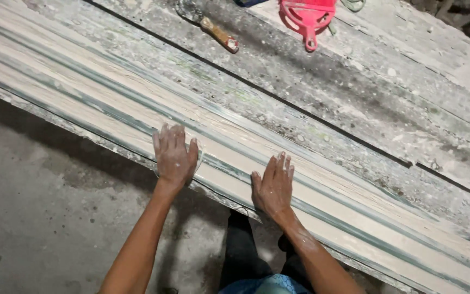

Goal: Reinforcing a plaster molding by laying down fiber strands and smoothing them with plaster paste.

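Note:
A long ribbed mould [322, 188], pale cream with grey-green ridges, runs diagonally from the upper left to the lower right along the near edge of a workbench. My left hand [173, 157] lies flat on its near strip, fingers together and dusted with white. To the right, my right hand [274, 186] also rests flat on the near strip, palm down. Neither hand holds anything.
A plaster-stained workbench [354, 81] lies beyond the mould, split by a dark seam. A wooden-handled tool [221, 35] and a red plastic scoop [307, 16] lie at its far side. Grey concrete floor [44, 218] is below at left. My dark trousers show underneath.

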